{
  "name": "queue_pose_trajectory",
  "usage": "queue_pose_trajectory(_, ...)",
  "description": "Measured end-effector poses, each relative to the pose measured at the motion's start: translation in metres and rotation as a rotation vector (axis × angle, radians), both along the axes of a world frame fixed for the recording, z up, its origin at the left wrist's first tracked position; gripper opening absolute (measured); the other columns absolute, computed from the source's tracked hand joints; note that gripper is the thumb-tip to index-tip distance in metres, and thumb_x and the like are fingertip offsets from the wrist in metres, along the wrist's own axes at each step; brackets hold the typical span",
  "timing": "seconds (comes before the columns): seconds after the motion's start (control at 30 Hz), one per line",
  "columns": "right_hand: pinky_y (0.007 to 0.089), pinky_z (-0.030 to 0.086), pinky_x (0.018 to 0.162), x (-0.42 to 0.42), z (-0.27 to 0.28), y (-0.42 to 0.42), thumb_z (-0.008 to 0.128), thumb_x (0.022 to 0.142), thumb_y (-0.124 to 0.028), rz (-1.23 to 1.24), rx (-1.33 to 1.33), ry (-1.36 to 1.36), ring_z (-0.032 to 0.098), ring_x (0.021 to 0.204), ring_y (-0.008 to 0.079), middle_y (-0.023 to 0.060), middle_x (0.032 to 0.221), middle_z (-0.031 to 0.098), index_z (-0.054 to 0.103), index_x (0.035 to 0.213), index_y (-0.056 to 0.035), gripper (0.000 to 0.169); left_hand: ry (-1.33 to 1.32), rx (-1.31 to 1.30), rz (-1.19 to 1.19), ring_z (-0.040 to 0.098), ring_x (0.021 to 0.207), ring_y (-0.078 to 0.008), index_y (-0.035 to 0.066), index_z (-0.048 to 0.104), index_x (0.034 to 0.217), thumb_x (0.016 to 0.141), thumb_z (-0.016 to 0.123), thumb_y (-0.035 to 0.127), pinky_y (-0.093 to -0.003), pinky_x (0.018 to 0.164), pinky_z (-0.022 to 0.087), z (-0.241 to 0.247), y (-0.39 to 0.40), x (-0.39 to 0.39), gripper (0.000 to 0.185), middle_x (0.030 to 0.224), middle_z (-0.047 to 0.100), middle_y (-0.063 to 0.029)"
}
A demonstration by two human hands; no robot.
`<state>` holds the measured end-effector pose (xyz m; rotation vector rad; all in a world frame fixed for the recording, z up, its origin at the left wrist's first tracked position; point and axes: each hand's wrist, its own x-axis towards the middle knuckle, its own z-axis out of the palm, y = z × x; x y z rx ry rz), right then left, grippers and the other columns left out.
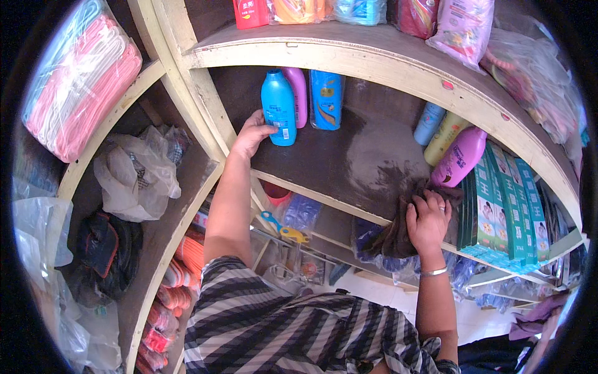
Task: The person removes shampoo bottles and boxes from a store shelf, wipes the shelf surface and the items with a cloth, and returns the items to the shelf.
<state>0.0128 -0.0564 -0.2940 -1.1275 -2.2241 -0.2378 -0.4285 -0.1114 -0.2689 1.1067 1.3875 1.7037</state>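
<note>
My left hand (254,135) grips the lower part of a light blue shampoo bottle (279,110), upright at the left end of a dark wooden shelf (322,159). Behind that bottle is a pink bottle (297,96), and to its right a blue bottle in clear wrap (325,100). My right hand (427,217), with a ring and a bracelet, presses on a dark brown cloth (397,229) at the shelf's front edge. Just beyond its fingers a pink-purple bottle (460,156) leans to the right, beside a yellow can (444,140) and a light blue can (428,122). Damp-looking smears mark the shelf surface.
Green boxes (504,205) line the right end of the shelf. Wrapped bottles stand on the upper shelf board (355,44). At left are wrapped pink and white towels (84,84), a plastic bag (138,177) and a dark cap (100,243). A blue-and-yellow tool (285,228) lies below.
</note>
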Motion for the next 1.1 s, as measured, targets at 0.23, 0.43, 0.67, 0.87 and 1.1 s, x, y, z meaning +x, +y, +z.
queue_pose_trajectory(0.23,0.05,0.028,0.101,0.001,-0.001,0.001,0.058,0.078,-0.026,0.007,0.001,0.014,0.048,0.112,0.029,0.0113,0.113,0.058,0.066,0.096,-0.0089,0.026,0.183,-0.053,0.167,0.062,0.088,-0.0206,-0.002,0.057,0.107,0.064,0.076,0.008,-0.034,0.083,0.048,0.007,0.001,0.035,0.048,0.099,0.064,-0.0121)
queue_pose_trajectory(0.43,0.0475,0.032,0.099,-0.005,0.023,-0.001,0.064,0.076,-0.025,-0.01,0.144,0.136,0.049,0.112,0.0334,0.019,0.12,0.052,0.056,0.114,-0.0041,0.043,0.026,0.105,0.058,0.063,0.08,-0.0174,-0.001,0.061,0.102,0.065,0.076,0.008,-0.0315,0.076,0.051,0.024,-0.016,0.129,0.041,0.094,0.066,-0.01)
queue_pose_trajectory(0.67,0.0421,0.043,0.09,-0.066,0.1,-0.031,0.078,0.061,-0.043,0.325,0.287,0.433,0.052,0.108,0.0373,0.0228,0.121,0.051,0.035,0.131,0.0035,0.094,0.074,0.063,-0.08,0.061,0.084,-0.0159,0.0,0.062,0.098,0.06,0.081,0.014,-0.0312,0.076,0.05,0.021,-0.036,0.236,0.044,0.095,0.064,-0.0098)
queue_pose_trajectory(0.87,0.0385,0.051,0.074,-0.049,0.093,-0.032,0.074,0.068,-0.041,0.29,-0.001,0.649,0.063,0.085,0.0322,0.0187,0.101,0.061,0.05,0.117,-0.0024,0.067,0.115,0.134,-0.308,0.058,0.091,-0.017,0.0,0.062,0.098,0.059,0.081,0.019,-0.0322,0.082,0.046,0.01,-0.048,0.268,0.048,0.098,0.06,-0.0091)
queue_pose_trajectory(1.1,0.0277,0.041,0.051,-0.01,0.08,-0.008,0.056,0.09,-0.024,0.505,-0.662,1.302,0.05,0.058,0.0091,0.001,0.064,0.057,0.062,0.077,0.0005,0.028,0.002,0.014,-0.557,0.06,0.089,-0.0156,0.0,0.062,0.102,0.064,0.079,0.015,-0.0316,0.083,0.047,0.021,-0.048,0.294,0.045,0.098,0.064,-0.0081)
